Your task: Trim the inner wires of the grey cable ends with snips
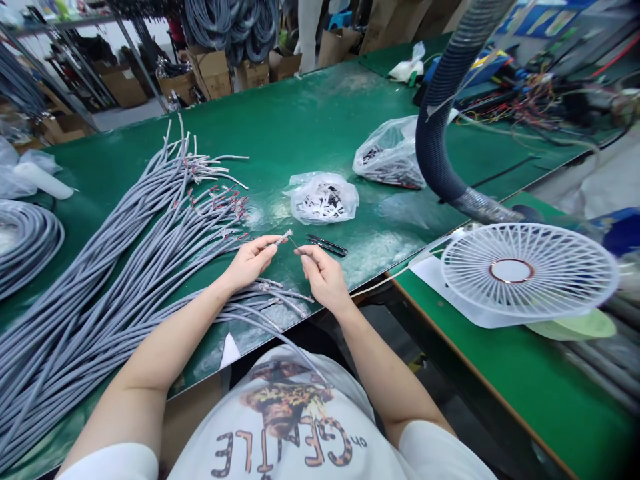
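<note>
1 slim grey cable, seemingly pale-tipped.

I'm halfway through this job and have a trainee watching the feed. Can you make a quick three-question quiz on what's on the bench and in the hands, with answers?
1. Short answer: What are the fingers of the left hand pinching?
2. True or false: The black snips lie on the green table, just beyond the right hand.
3. Fill in the blank: Seen from the worker's side, the small clear bag of black and white pieces sits to the ____ of the larger clear bag.

Key:
1. The end of a grey cable.
2. True.
3. Left.
</note>
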Demonstrator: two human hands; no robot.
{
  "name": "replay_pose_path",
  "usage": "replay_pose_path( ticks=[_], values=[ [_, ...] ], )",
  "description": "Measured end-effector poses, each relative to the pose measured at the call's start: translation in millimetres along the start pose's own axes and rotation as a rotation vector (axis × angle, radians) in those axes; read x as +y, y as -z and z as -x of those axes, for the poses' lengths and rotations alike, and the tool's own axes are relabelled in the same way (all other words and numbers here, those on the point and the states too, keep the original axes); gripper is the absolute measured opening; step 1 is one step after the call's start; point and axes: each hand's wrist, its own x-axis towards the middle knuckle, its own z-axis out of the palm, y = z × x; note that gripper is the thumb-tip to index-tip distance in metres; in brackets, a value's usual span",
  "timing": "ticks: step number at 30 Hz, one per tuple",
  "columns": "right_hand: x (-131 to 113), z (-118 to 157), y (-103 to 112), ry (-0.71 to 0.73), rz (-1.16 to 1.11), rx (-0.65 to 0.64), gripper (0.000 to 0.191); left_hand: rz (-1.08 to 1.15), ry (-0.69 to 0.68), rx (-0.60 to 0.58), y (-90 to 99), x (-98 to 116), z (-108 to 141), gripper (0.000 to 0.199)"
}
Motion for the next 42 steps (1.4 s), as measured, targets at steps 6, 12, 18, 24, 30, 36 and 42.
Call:
replay_pose_path(
  ticks=[6,12,18,24,30,36,42],
  values=[
    [-2,-2,1,-0.012,0.007,-0.002,0.024,-0.047,-0.014,0.002,0.2,-2,1,0.051],
    [-6,-2,2,-0.02,-0.023,-0.016,0.024,-0.085,-0.029,0.016,-0.3,-3,1,0.051],
    [-1,-6,2,-0.024,-0.044,-0.03,0.024,-0.26,-0.068,0.043,-0.5,-7,3,0.048],
    [-32,-2,0,0.097,-0.024,-0.084,0.022,-0.416,-0.113,0.092,-3.0,-9,1,0.038],
    [-37,5,5,0.106,0.05,-0.111,0.027,-0.162,0.01,0.101,-0.5,-5,-3,0.048],
    [2,4,9,-0.003,0.115,-0.009,0.029,-0.112,0.017,0.09,-3.8,-1,0,0.05],
    [3,4,8,-0.004,0.118,-0.006,0.031,-0.211,-0.009,0.082,-1.9,-6,1,0.047]
  ],
)
